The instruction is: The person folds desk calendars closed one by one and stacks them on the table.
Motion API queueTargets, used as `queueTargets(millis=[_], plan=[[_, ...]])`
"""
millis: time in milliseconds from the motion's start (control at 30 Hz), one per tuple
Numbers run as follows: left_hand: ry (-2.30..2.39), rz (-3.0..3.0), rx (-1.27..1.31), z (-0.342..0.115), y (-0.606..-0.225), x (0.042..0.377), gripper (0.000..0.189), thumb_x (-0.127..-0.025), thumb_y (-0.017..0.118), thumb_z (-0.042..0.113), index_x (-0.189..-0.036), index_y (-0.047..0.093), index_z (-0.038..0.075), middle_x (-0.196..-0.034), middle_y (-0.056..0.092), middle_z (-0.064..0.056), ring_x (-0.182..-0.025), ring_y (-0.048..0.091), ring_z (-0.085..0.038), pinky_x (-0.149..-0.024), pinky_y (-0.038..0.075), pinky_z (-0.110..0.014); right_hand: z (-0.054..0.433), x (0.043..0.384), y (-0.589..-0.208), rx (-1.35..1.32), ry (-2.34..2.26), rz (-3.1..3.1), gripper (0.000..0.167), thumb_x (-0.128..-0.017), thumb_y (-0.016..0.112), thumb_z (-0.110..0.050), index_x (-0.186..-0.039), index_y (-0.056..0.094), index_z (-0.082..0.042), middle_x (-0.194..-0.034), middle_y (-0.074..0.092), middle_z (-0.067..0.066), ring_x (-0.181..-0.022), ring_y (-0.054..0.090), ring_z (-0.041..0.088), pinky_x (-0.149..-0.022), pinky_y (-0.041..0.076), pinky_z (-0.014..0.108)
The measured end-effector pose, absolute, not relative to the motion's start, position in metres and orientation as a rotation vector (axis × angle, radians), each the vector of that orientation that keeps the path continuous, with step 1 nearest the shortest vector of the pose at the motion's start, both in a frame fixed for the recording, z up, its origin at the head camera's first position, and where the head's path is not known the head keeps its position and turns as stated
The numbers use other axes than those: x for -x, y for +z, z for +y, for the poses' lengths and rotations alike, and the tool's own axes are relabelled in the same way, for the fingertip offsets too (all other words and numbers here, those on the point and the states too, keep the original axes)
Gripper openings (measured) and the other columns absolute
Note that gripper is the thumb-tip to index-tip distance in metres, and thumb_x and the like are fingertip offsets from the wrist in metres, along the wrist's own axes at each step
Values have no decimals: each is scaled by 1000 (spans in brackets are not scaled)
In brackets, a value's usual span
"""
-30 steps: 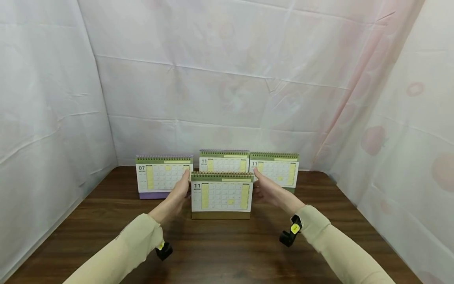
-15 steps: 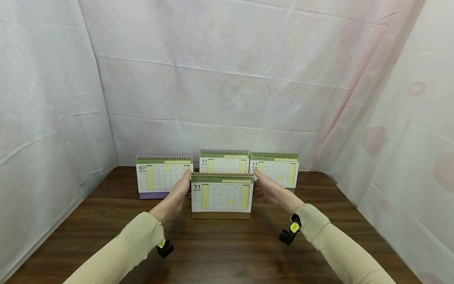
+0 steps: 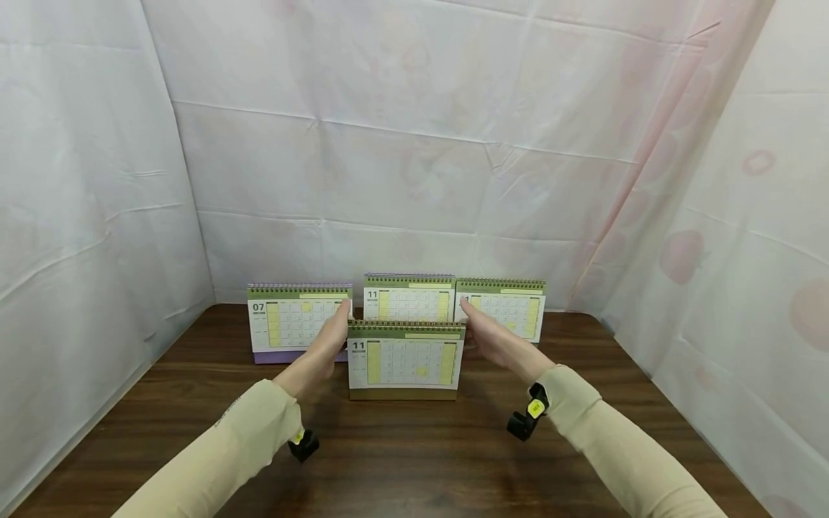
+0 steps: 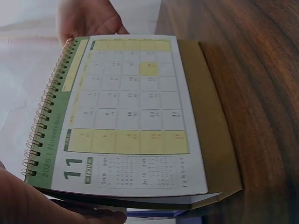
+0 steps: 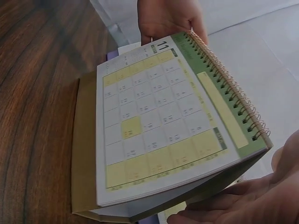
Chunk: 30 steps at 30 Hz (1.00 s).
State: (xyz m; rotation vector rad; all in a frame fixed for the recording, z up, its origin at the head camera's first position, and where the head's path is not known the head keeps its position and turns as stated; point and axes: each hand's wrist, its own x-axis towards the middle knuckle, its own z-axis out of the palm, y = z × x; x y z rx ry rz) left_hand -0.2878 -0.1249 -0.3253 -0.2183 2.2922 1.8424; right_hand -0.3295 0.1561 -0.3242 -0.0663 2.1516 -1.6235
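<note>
A brown-based desk calendar (image 3: 404, 360) showing month 11 stands on the table in front of three others. My left hand (image 3: 324, 349) is at its left side, thumb up by the top corner. On the opposite side is my right hand (image 3: 497, 344), thumb also raised. In the left wrist view, straight fingers of the left hand (image 4: 42, 203) lie along the calendar's side edge. The right wrist view has the right hand (image 5: 247, 200) with extended fingers beside and partly behind the other side edge. Whether the fingertips touch the back is hidden.
Behind stand a purple-based calendar (image 3: 301, 324) showing 07 at left, another calendar (image 3: 414, 301) showing 11 in the middle, and a third calendar (image 3: 508, 316) at right. Pale cloth (image 3: 401, 180) hangs around the dark wooden table (image 3: 401, 460).
The front calendar's top edge has sunk slightly, with its base in the same place. Both hands have shifted a little upward in view. The rear calendars have not moved.
</note>
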Motion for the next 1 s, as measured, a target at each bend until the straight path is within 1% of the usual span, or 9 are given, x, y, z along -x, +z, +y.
queueTargets(millis=[100, 200, 267, 333, 433, 500, 567, 633, 1000], plan=[[1846, 2304, 183, -125, -320, 288, 79, -98, 8, 63, -156, 7, 9, -163, 1, -15, -149, 0, -41, -116, 3, -64, 155, 328, -319, 79, -1616, 2176, 87, -99, 12, -65, -141, 36, 7, -142, 43, 28, -138, 36, 41, -118, 18, 57], [1858, 2308, 139, -125, -315, 288, 78, -98, 8, 63, -156, 6, 12, -164, 4, -10, -150, -1, -38, -117, 1, -64, 153, 328, -313, 110, -1626, 2206, 77, -100, 13, -62, -102, 54, 3, -110, 54, 19, -116, 50, 35, -110, 32, 53], [1866, 2311, 99, -125, -312, 289, 78, -98, 7, 64, -157, 8, 12, -164, 4, -9, -150, -1, -37, -117, 1, -64, 152, 327, -309, 135, -1659, 2212, 65, -102, 14, -58, -74, 40, -5, -81, 43, 8, -87, 47, 25, -95, 37, 44], [1887, 2311, 44, -125, -310, 289, 78, -98, 6, 63, -156, 16, 12, -163, 11, -11, -150, 2, -36, -118, 2, -62, 151, 327, -306, 157, -1692, 2206, 55, -103, 15, -54, -69, 22, -11, -71, 26, 1, -73, 33, 20, -83, 33, 39], [1923, 2310, -21, -126, -306, 290, 79, -98, 6, 64, -154, 22, 10, -163, 14, -10, -151, 2, -33, -120, 2, -59, 151, 326, -303, 197, -1708, 2208, 56, -104, 15, -51, -76, 39, -8, -76, 42, 4, -80, 41, 21, -87, 35, 41], [1948, 2299, -53, -126, -304, 291, 80, -98, 7, 65, -155, 19, 11, -163, 12, -8, -152, 1, -30, -121, 1, -56, 151, 324, -301, 227, -1700, 2216, 63, -104, 13, -52, -98, 54, -5, -102, 59, 12, -104, 52, 26, -101, 38, 45], [1970, 2288, -67, -126, -301, 291, 80, -97, 8, 66, -156, 10, 11, -165, 5, -6, -152, -2, -27, -122, 1, -53, 150, 323, -299, 266, -1697, 2230, 68, -104, 12, -53, -129, 52, -4, -135, 54, 17, -129, 45, 32, -111, 33, 51], [1994, 2271, -93, -126, -299, 292, 79, -98, 9, 65, -156, 4, 12, -165, 2, -5, -152, -3, -26, -123, 1, -50, 150, 322, -298, 292, -1709, 2239, 70, -103, 12, -55, -145, 40, -7, -151, 41, 16, -142, 34, 33, -116, 27, 53], [2067, 2334, -284, -127, -287, 290, 75, -98, 11, 64, -151, 21, 11, -159, 19, -14, -151, -2, -27, -120, -3, -56, 150, 318, -286, 402, -1779, 2298, 66, -101, 12, -60, -150, 35, -22, -154, 37, 6, -147, 24, 30, -118, 15, 57]])
